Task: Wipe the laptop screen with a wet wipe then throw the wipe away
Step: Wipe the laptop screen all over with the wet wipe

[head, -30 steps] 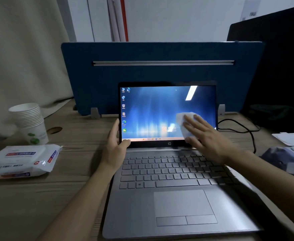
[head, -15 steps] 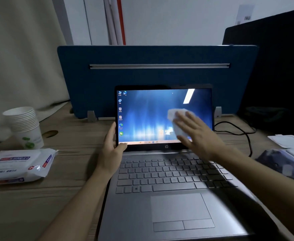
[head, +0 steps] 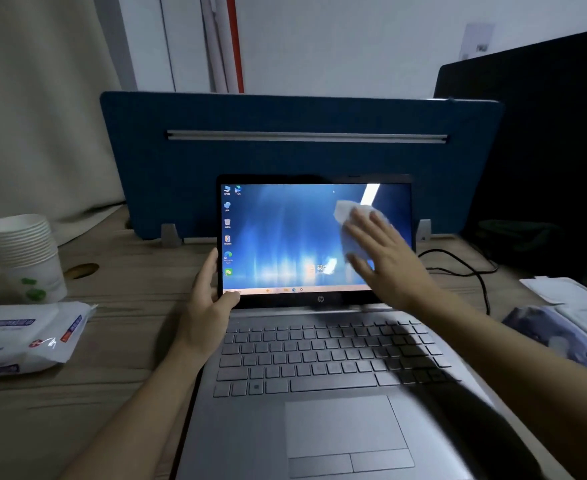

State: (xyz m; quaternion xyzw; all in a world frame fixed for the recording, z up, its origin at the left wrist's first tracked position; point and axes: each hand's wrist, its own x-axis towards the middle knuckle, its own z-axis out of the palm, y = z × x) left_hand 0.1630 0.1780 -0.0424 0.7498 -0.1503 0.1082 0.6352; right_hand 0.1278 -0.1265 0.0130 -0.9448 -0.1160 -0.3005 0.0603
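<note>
An open silver laptop point(head: 323, 382) sits in front of me on the wooden desk, its lit blue screen point(head: 285, 237) facing me. My right hand point(head: 385, 261) lies flat against the right part of the screen, fingers spread, pressing a white wet wipe point(head: 347, 211) onto the glass. The wipe shows above and left of my fingers. My left hand point(head: 209, 306) grips the lower left corner of the screen frame, thumb on the bezel.
A pack of wet wipes point(head: 22, 334) lies at the left, behind it a stack of paper cups point(head: 25, 254). A blue divider panel point(head: 299, 150) stands behind the laptop. A black cable point(head: 465, 268) and packets point(head: 569, 320) lie at the right.
My right hand has slid the wipe up the right side of the screen. My left hand keeps its hold on the screen corner.
</note>
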